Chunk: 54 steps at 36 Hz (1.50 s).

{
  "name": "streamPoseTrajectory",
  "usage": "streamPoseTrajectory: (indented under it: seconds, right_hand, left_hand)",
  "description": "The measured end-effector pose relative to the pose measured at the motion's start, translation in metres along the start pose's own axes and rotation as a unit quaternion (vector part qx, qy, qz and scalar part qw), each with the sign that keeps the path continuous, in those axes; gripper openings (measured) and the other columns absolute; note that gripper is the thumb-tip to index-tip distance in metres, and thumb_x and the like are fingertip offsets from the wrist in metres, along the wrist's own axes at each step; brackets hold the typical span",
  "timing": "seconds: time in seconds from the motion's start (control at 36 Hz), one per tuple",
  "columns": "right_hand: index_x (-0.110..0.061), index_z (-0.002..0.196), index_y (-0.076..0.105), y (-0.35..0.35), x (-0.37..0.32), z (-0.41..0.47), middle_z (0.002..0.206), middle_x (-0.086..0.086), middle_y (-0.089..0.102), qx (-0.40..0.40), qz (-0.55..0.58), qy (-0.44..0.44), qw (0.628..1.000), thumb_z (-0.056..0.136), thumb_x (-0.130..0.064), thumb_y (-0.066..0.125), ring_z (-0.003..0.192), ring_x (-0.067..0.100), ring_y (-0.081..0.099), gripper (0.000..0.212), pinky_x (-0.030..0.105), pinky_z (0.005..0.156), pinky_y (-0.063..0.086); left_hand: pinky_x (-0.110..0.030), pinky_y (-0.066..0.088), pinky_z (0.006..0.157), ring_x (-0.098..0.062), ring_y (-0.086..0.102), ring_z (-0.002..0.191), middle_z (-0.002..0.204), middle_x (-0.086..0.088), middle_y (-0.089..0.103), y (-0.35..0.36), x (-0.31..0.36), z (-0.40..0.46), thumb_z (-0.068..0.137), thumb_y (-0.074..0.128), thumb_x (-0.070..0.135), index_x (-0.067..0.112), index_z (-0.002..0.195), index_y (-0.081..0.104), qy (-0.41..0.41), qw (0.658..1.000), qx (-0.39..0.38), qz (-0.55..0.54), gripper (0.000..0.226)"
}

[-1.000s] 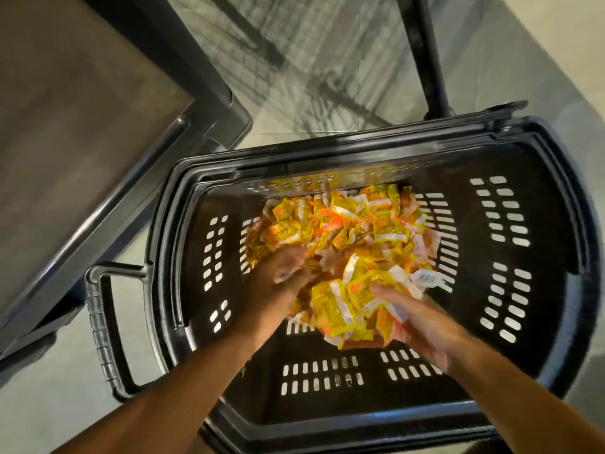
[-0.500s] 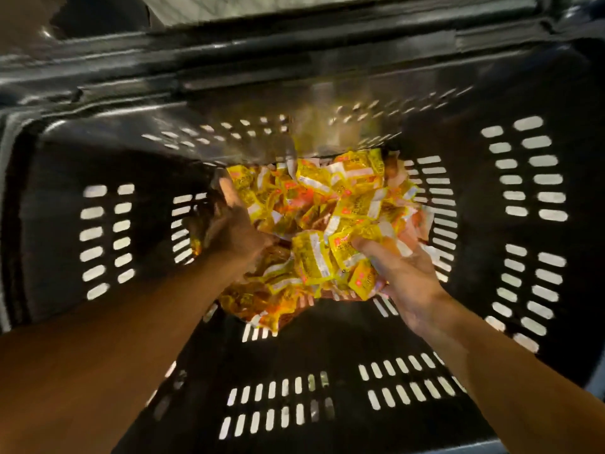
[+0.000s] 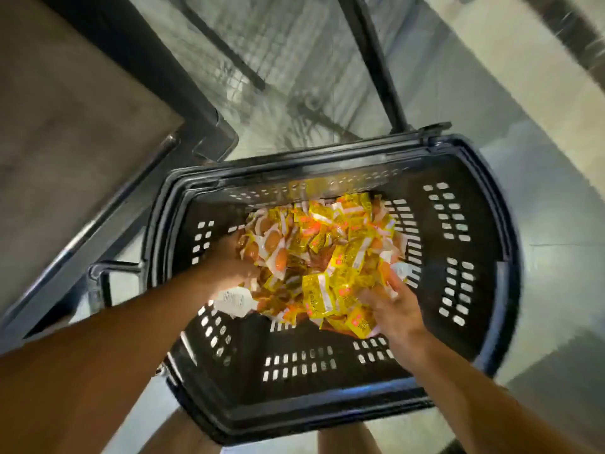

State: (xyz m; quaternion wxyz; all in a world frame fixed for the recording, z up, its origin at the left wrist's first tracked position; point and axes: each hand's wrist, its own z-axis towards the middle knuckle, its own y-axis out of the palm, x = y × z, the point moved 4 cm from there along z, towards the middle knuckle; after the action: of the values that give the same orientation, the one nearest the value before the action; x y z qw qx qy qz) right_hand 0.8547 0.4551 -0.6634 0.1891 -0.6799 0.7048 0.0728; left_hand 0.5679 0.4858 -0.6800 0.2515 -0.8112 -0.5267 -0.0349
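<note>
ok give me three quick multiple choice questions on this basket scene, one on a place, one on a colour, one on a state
1. Where does the pile of packets lie?
A. on the bare floor
B. inside the black basket
C. on a grey shelf

2. What colour are most of the packets?
A. blue
B. green
C. yellow and orange

3. How many hands touch the pile?
A. none
B. one
C. both

Answers:
1 B, the pile sits on the basket's slotted bottom, within its walls.
2 C, yellow wrappers with orange patches dominate.
3 C, the left hand and the right hand each reach into the pile's near edge.
</note>
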Motion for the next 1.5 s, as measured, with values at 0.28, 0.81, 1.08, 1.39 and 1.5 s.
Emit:
streamPoseTrajectory:
  seconds: [0.28,0.81,1.08,1.39,1.5]
  right_hand:
    - [-0.036,0.128,0.061,-0.031,-0.072,-0.167,0.096,-0.001,0.077,0.027,-0.019,-0.050,0.998,0.083,-0.002,0.078,0.076,0.023,0.072,0.059,0.029,0.044,0.054]
    - [-0.036,0.137,0.059,-0.082,-0.154,-0.460,0.119,-0.004,0.075,-0.108,-0.057,-0.173,0.977,0.084,-0.017,0.080,0.100,0.017,0.075,0.060,0.041,0.074,0.063]
    - [-0.035,0.147,0.049,-0.066,-0.144,-0.513,0.135,0.003,0.065,-0.128,-0.127,-0.190,0.965,0.082,-0.020,0.081,0.110,0.024,0.067,0.074,0.036,0.067,0.059]
    - [-0.035,0.138,0.059,0.023,-0.112,-0.587,0.122,0.001,0.074,-0.174,-0.081,-0.277,0.941,0.082,-0.009,0.080,0.107,0.024,0.071,0.066,0.045,0.079,0.058]
    - [-0.039,0.137,0.059,0.065,-0.063,-0.623,0.118,-0.007,0.075,-0.181,-0.086,-0.283,0.938,0.081,-0.012,0.082,0.092,0.012,0.072,0.066,0.034,0.066,0.056]
  left_hand:
    - [-0.051,0.054,0.097,-0.031,0.068,0.106,0.110,-0.009,0.073,-0.057,0.024,-0.214,0.073,0.080,-0.010,0.022,0.109,0.063,-0.040,0.978,0.000,-0.206,0.051]
    - [-0.051,0.056,0.091,-0.028,0.071,0.107,0.114,-0.006,0.075,-0.157,0.028,-0.549,0.077,0.081,0.011,0.019,0.114,0.072,0.109,0.865,0.150,-0.467,0.039]
    - [-0.046,0.061,0.079,-0.031,0.072,0.106,0.119,-0.009,0.073,-0.139,-0.041,-0.634,0.075,0.089,0.026,0.025,0.123,0.068,0.089,0.764,0.172,-0.615,0.053]
    - [-0.046,0.061,0.080,-0.030,0.073,0.103,0.113,-0.009,0.075,-0.172,-0.152,-0.696,0.066,0.091,0.023,0.018,0.123,0.066,0.120,0.703,0.203,-0.671,0.063]
    - [-0.042,0.062,0.079,-0.029,0.073,0.103,0.114,-0.010,0.075,-0.192,-0.214,-0.722,0.065,0.088,0.024,0.014,0.123,0.065,0.145,0.689,0.223,-0.675,0.063]
